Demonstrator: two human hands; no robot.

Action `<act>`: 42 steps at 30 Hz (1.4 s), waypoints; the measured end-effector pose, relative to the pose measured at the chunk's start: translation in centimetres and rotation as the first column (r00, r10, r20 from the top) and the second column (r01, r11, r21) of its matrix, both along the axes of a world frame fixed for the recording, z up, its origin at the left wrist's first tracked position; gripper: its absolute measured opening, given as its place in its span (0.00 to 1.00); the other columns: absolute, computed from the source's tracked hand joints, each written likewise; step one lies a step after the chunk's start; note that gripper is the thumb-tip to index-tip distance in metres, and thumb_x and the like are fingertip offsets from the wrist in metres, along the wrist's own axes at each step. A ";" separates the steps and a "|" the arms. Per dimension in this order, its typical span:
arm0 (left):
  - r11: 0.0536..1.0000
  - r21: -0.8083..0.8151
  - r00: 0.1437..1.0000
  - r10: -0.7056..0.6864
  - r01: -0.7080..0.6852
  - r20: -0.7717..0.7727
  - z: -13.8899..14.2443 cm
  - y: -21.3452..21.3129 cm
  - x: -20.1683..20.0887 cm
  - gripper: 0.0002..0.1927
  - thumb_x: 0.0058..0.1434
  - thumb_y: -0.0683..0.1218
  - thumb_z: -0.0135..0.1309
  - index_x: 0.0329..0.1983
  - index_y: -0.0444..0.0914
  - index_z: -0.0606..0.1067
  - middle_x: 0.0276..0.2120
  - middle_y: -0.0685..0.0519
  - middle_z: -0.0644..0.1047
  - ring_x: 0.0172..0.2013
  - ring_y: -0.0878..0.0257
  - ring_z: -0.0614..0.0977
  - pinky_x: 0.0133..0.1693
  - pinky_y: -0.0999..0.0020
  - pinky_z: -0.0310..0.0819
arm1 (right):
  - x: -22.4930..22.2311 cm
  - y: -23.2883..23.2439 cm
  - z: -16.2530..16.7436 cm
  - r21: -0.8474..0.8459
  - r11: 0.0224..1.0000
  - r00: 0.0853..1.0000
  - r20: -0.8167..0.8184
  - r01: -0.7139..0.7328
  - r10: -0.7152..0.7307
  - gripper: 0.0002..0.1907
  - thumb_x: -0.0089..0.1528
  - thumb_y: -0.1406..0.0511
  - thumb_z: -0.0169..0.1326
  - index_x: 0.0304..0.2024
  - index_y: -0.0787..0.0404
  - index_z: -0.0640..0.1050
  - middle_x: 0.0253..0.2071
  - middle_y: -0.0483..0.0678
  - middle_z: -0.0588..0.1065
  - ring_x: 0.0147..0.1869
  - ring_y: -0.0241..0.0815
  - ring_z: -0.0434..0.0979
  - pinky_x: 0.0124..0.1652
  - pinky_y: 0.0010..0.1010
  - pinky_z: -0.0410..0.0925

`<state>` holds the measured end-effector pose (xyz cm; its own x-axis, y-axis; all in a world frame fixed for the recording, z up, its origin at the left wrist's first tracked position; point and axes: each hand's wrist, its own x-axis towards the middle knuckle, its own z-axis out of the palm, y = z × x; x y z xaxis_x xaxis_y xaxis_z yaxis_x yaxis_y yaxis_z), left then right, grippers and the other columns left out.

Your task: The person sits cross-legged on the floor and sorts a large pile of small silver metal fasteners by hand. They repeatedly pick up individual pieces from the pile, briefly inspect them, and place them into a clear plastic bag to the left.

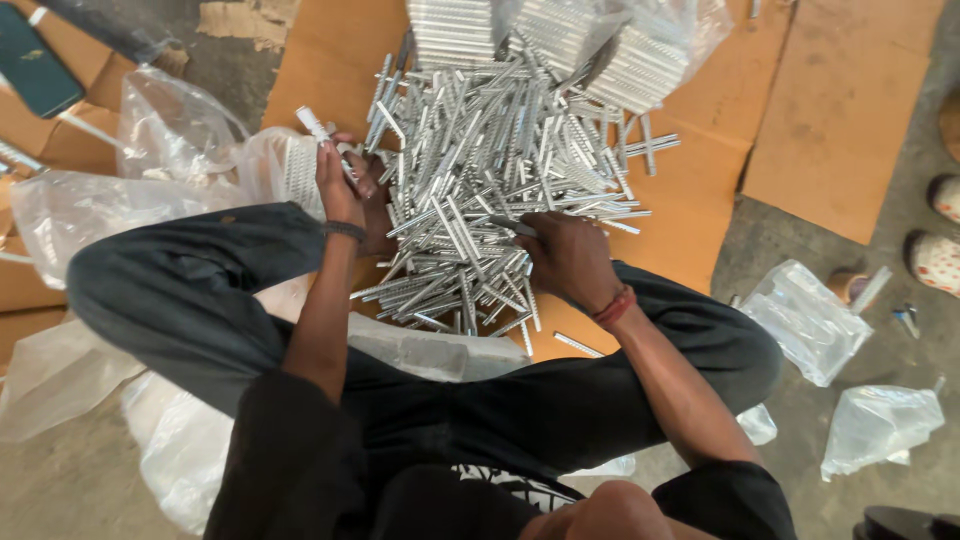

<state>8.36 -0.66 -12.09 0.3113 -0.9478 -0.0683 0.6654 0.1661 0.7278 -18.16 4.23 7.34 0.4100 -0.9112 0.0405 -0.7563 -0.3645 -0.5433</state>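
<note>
The person sits cross-legged on a grey concrete floor (800, 250) covered with sheets of cardboard (840, 110). A pile of metal strips (490, 170) lies on the cardboard ahead. The left hand (340, 190) is clamped on a few strips at the pile's left edge; the right hand (565, 255) is closed on strips at its near side. Clear plastic bags (805, 320) lie scattered around.

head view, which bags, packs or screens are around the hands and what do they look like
Clear bag of stacked metal strips: top, behind the pile.
Clear bag: by the left hand, strips inside.
Two crumpled clear bags: floor, right.
Dark teal flat phone-like thing: top left on cardboard.
</note>
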 end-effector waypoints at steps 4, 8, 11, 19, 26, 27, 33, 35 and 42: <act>0.968 0.062 0.962 -0.249 0.243 0.114 3.8 0.4 -3.9 0.07 0.61 0.42 0.34 0.39 0.36 0.62 0.23 0.53 0.66 0.23 0.66 0.68 0.27 0.72 0.65 | -0.2 -0.3 -0.5 0.092 0.992 0.995 0.040 0.085 -0.089 0.10 0.49 0.62 0.49 0.31 0.60 0.72 0.17 0.52 0.67 0.22 0.50 0.68 0.23 0.35 0.60; 0.891 0.046 0.891 -0.449 0.452 -0.065 5.6 1.3 -6.7 0.13 0.56 0.39 0.35 0.46 0.39 0.59 0.30 0.50 0.68 0.29 0.63 0.70 0.31 0.70 0.64 | -0.9 -0.2 -0.8 0.157 0.972 0.976 0.105 0.172 -0.190 0.12 0.50 0.62 0.49 0.33 0.62 0.71 0.16 0.53 0.66 0.20 0.49 0.67 0.22 0.33 0.59; 0.856 -0.003 0.828 -0.500 0.516 -0.256 5.7 2.0 -8.0 0.15 0.56 0.40 0.37 0.48 0.41 0.58 0.28 0.52 0.66 0.28 0.64 0.67 0.30 0.69 0.62 | -1.1 -0.3 -0.9 0.097 0.988 0.983 0.127 0.120 -0.132 0.11 0.50 0.63 0.50 0.33 0.62 0.71 0.17 0.53 0.66 0.20 0.49 0.67 0.22 0.33 0.59; 0.922 -0.081 0.793 -0.367 0.378 -0.486 5.1 2.1 -9.3 0.05 0.58 0.41 0.40 0.37 0.42 0.61 0.26 0.54 0.64 0.28 0.64 0.65 0.34 0.67 0.61 | 0.0 -0.2 -1.3 0.068 0.997 0.996 0.087 -0.025 0.019 0.08 0.50 0.62 0.50 0.27 0.60 0.72 0.15 0.50 0.66 0.19 0.47 0.66 0.22 0.33 0.58; 0.959 -0.086 0.784 -0.270 0.269 -0.559 5.9 2.5 -10.0 0.04 0.56 0.41 0.42 0.33 0.43 0.60 0.25 0.56 0.62 0.26 0.67 0.63 0.34 0.70 0.59 | 0.8 0.5 -2.6 -0.149 0.988 0.999 -0.002 -0.039 0.039 0.06 0.50 0.63 0.50 0.26 0.60 0.72 0.14 0.48 0.65 0.18 0.49 0.61 0.28 0.36 0.54; 0.961 -0.096 0.790 -0.267 0.258 -0.553 6.2 2.6 -10.3 0.04 0.57 0.42 0.42 0.32 0.43 0.60 0.24 0.57 0.61 0.26 0.68 0.62 0.34 0.71 0.58 | 0.8 0.6 -3.0 -0.161 0.986 0.999 -0.027 -0.042 0.038 0.06 0.51 0.64 0.49 0.28 0.61 0.71 0.16 0.48 0.66 0.18 0.49 0.60 0.28 0.37 0.54; 0.928 -0.111 0.733 -0.350 0.355 -0.583 7.4 2.9 -11.1 0.15 0.58 0.56 0.38 0.21 0.44 0.60 0.11 0.60 0.55 0.13 0.72 0.55 0.18 0.78 0.50 | 0.9 1.2 -6.3 0.640 0.764 0.872 0.416 -0.080 -0.257 0.11 0.58 0.61 0.38 0.29 0.62 0.68 0.15 0.40 0.59 0.16 0.32 0.53 0.18 0.24 0.48; 0.884 -0.179 0.661 -0.445 0.432 -0.604 6.8 2.5 -10.5 0.18 0.56 0.59 0.38 0.19 0.44 0.60 0.09 0.61 0.52 0.10 0.72 0.53 0.14 0.79 0.48 | 0.6 1.4 -7.3 0.895 0.186 0.637 0.423 -0.406 -0.644 0.15 0.59 0.58 0.34 0.28 0.62 0.67 0.14 0.37 0.55 0.13 0.27 0.49 0.12 0.18 0.44; 0.849 0.318 0.836 -0.229 0.422 -0.499 -0.9 -1.3 -8.3 0.19 0.53 0.58 0.41 0.18 0.39 0.61 0.13 0.52 0.61 0.17 0.62 0.65 0.22 0.67 0.62 | 1.5 4.4 -9.0 0.886 -0.058 0.550 0.233 -0.460 -0.802 0.16 0.58 0.55 0.32 0.26 0.59 0.62 0.13 0.37 0.51 0.12 0.26 0.44 0.11 0.16 0.42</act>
